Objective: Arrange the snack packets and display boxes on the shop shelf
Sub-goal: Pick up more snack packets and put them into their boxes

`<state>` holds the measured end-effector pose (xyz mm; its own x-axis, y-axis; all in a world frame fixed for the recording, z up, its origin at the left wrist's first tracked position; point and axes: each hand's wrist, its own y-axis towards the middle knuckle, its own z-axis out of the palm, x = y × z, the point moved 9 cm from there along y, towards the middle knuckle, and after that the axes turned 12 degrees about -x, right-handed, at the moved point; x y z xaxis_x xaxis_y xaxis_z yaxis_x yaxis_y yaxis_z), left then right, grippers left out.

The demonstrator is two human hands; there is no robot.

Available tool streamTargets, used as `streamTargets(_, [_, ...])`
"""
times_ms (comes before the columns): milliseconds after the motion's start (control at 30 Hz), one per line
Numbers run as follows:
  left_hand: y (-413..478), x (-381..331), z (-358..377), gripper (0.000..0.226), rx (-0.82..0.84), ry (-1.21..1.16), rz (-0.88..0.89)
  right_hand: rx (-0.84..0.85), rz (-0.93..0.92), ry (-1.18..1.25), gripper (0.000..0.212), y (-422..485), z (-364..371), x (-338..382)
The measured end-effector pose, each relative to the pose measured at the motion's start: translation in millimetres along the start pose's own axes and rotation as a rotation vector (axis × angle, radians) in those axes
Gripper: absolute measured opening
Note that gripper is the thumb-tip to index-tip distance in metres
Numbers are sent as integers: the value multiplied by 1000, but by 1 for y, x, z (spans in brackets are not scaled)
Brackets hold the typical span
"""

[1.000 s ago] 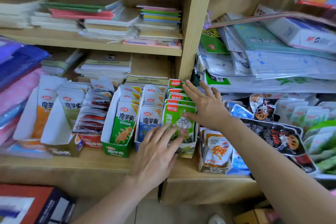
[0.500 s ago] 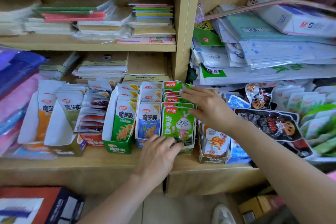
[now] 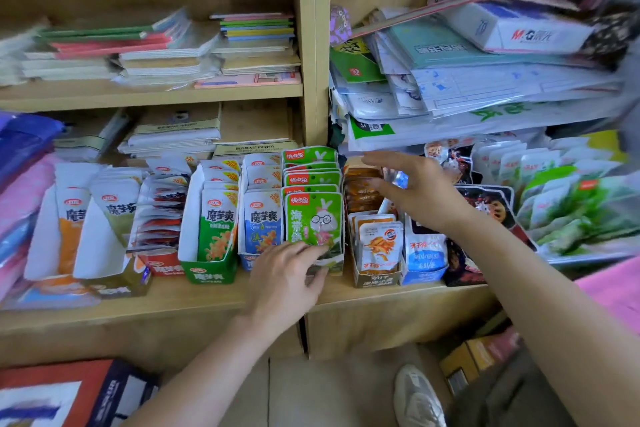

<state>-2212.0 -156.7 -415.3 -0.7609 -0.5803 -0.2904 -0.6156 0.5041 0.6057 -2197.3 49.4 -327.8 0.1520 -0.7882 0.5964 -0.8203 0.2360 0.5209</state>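
A row of green rabbit snack packets stands in an open display box at the middle of the wooden shelf. My left hand grips that box's front wall, fingers curled over the front packet's lower edge. To its left stand a box of blue packets and a green box of green packets. My right hand hovers with fingers spread above the box of orange packets, just right of the green row, and holds nothing.
More open boxes of white packets fill the shelf's left side. Black packets and pale green packets lie at right. Notebooks and paper stacks sit above. A wooden upright splits the shelves. Cartons stand on the floor.
My right hand has come off the back of the green packet row and moved right, over the orange packets. My left hand has slid down and curled onto the box's front.
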Motion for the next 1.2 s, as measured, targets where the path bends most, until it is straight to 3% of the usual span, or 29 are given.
streamTargets(167, [15, -22, -22, 42, -3, -151, -124, -64, 78, -74, 21, -58, -39, 2])
streamTargets(333, [32, -52, -19, 50, 150, -154, -93, -93, 262, -152, 16, -121, -41, -22])
streamTargets(433, [41, -65, -2, 55, 228, -112, -12, -92, 387, -113, 23, -152, -23, -39])
streamTargets(567, [45, -64, 33, 69, 299, -128, -2, -10, 409, -92, 46, -179, 8, -55])
streamTargets(700, [55, -50, 50, 75, 191, -116, -52, -62, 351, -26, 61, -172, 18, -59])
streamTargets(933, [60, -55, 41, 37, 153, -291, -16, -317, 235, 32, 63, -146, 1, -41])
streamTargets(1033, [42, -66, 33, 24, 160, -418, 66, -265, 147, 24, 66, -140, 3, -34])
streamTargets(1200, [19, -67, 28, 20, 178, -531, 162, -140, 75, -2, 34, -144, 21, -39])
